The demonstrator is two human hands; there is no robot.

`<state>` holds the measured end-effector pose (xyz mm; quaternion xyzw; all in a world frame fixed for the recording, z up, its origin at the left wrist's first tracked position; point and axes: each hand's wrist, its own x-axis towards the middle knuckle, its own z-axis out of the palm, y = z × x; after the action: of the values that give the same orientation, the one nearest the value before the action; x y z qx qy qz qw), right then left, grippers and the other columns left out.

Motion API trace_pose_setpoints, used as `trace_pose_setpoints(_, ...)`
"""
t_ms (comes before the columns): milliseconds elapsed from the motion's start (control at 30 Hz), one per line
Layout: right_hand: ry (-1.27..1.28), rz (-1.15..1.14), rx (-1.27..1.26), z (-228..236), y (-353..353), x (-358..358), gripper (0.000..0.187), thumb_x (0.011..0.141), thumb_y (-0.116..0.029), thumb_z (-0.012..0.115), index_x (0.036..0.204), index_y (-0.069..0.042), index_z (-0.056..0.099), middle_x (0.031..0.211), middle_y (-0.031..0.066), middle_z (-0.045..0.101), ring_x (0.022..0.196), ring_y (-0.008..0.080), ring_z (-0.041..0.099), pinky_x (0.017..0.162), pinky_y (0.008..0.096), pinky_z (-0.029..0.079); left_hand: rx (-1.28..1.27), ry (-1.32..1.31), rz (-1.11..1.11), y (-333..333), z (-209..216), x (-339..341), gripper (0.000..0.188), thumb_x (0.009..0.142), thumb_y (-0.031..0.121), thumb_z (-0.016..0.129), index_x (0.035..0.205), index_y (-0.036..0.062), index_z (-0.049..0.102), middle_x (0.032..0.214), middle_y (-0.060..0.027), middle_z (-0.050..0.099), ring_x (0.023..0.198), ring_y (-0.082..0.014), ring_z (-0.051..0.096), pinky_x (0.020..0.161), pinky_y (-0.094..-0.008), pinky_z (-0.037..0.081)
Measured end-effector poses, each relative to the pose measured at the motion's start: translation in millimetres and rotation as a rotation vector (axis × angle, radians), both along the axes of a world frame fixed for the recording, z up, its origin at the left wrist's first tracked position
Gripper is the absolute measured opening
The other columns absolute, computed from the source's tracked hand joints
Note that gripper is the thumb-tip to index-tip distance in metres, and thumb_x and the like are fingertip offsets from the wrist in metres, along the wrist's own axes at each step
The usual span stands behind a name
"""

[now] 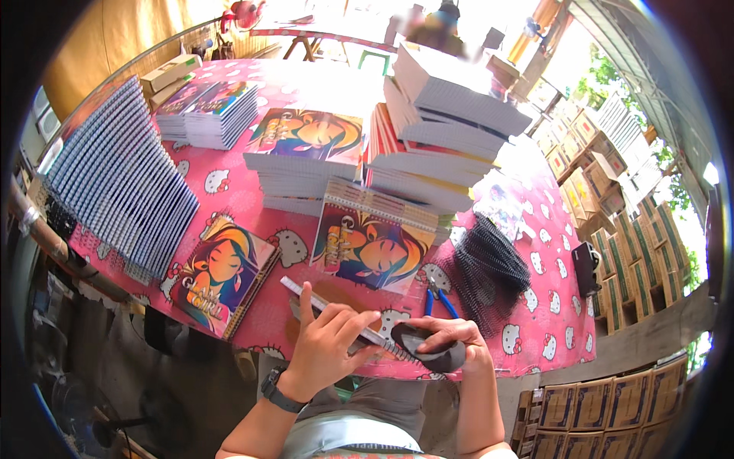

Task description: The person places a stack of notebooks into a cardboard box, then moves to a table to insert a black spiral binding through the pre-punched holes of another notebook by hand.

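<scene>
Near the table's front edge, a notebook (pixel 297 291) is tilted nearly edge-on, so its pale edge runs slantwise toward my right hand. My left hand (pixel 330 340) holds it at the middle, one finger raised and the others bent over the edge. A spiral binding (pixel 399 349) shows along the right part of that edge. My right hand (pixel 459 336) grips a dark, rounded pad-like object (pixel 440 359) against the coil's end; its exact kind is unclear. Just beyond lie blue-handled pliers (pixel 441 298) and a heap of black binding coils (pixel 493 268).
Illustrated notebooks (pixel 375 241) lie ahead, one bound notebook (pixel 228 271) to the left. A long row of coil-bound notebooks (pixel 126 183) fills the far left. Tall book stacks (pixel 451 115) stand at the back. Cartons (pixel 604 398) are piled beyond the pink tablecloth (pixel 539 306) on the right.
</scene>
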<state>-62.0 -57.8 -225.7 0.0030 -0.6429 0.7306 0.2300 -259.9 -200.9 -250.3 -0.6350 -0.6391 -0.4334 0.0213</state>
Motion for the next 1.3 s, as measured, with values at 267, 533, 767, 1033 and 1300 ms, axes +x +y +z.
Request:
trace_pose_setpoints(267, -0.156, -0.028, 0.215, 6.5, -2.5, -12.9, 0.041, 0.085, -0.037, 0.063, 0.1, 0.001, 0.069, 0.121, 0.018, 0.06, 0.109, 0.0271, 0.057, 0.094, 0.0387, 0.042, -0.025, 0.051, 0.078, -4.2, 3.0, -19.6, 0.064, 0.059, 0.032, 0.083, 0.116, 0.0174, 0.059, 0.085, 0.0019, 0.061, 0.093, -0.015, 0.059, 0.111, -0.065, 0.003)
trace_pose_setpoints(533, -0.299, -0.118, 0.284, -6.8, 1.5, -27.9, 0.045, 0.085, -0.04, 0.064, 0.097, 0.002, 0.07, 0.12, 0.02, 0.061, 0.11, 0.0283, 0.057, 0.093, 0.0376, 0.043, -0.023, 0.019, 0.034, -2.5, 3.9, -23.7, 0.057, 0.06, 0.03, 0.083, 0.109, 0.0153, 0.058, 0.08, 0.0008, 0.058, 0.087, -0.0164, 0.059, 0.114, -0.058, 0.005)
trace_pose_setpoints(767, -0.368, -0.102, 0.25, -3.9, 3.6, -37.8, 0.05, 0.084, -0.042, 0.064, 0.101, 0.004, 0.068, 0.124, 0.0218, 0.057, 0.112, 0.0267, 0.055, 0.096, 0.0373, 0.04, 0.064, -0.021, 0.071, -1.3, 0.4, -22.9, 0.069, 0.06, 0.034, 0.085, 0.118, 0.015, 0.052, 0.107, -0.0029, 0.057, 0.111, -0.0223, 0.052, 0.114, -0.0565, 0.005)
trace_pose_setpoints(1033, -0.408, -0.152, 0.177, -30.7, 5.9, -45.8, 0.057, 0.086, -0.048, 0.062, 0.106, 0.005, 0.067, 0.127, 0.0241, 0.055, 0.122, 0.0293, 0.048, 0.101, 0.0391, 0.036, 0.309, -0.768, 0.121, 4.1, -54.6, -19.2, 0.121, 0.053, 0.022, 0.092, 0.146, 0.0055, 0.016, 0.145, -0.0161, 0.032, 0.134, -0.0283, 0.031, 0.11, -0.0405, 0.027)
trace_pose_setpoints(1300, -0.385, -0.2, 0.374, -33.8, 17.5, -52.9, 0.049, 0.088, -0.041, 0.061, 0.105, 0.005, 0.067, 0.127, 0.0215, 0.055, 0.112, 0.0276, 0.055, 0.097, 0.0377, 0.04, 0.363, -0.852, 0.17, 10.6, -62.7, -20.9, 0.097, 0.06, 0.011, 0.088, 0.141, 0.0045, 0.036, 0.128, -0.0098, 0.047, 0.118, -0.0216, 0.047, 0.1, -0.034, 0.039)
